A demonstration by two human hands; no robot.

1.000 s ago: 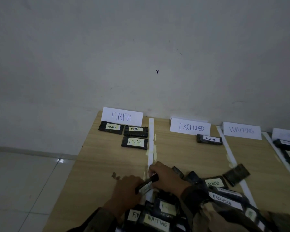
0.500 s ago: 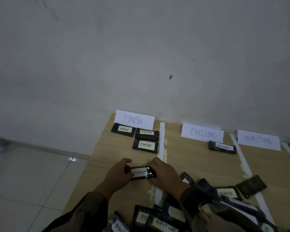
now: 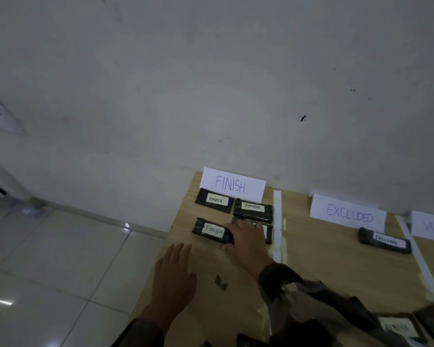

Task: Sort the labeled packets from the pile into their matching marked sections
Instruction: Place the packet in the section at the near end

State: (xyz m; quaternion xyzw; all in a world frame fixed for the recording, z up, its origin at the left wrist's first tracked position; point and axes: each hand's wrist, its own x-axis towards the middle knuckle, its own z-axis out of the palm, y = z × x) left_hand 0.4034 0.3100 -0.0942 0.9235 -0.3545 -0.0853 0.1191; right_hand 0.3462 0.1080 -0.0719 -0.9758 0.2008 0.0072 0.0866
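Observation:
In the FINISH section, below the white FINISH sign (image 3: 232,184), lie two dark packets labeled FINISH (image 3: 214,200) (image 3: 253,209). In the row nearer me, my right hand (image 3: 247,237) grips the right end of a third FINISH packet (image 3: 211,229) that lies on the wooden table (image 3: 323,261). The same hand partly covers another packet (image 3: 268,232) just to its right. My left hand (image 3: 173,274) hovers flat with straight fingers, holding nothing, near the table's left edge. The pile (image 3: 398,326) shows only at the bottom right corner.
A white tape strip (image 3: 277,221) divides FINISH from the EXCLUDED section, with its sign (image 3: 348,216) and one EXCLUDED packet (image 3: 385,240). A WAITING sign (image 3: 431,225) is cut off at the right. The wall is right behind the signs; tiled floor (image 3: 60,259) lies left.
Both hands held the FINISH packet near the pile; my right hand has carried it forward into the FINISH section, and my left hand has let go. The view has swung left.

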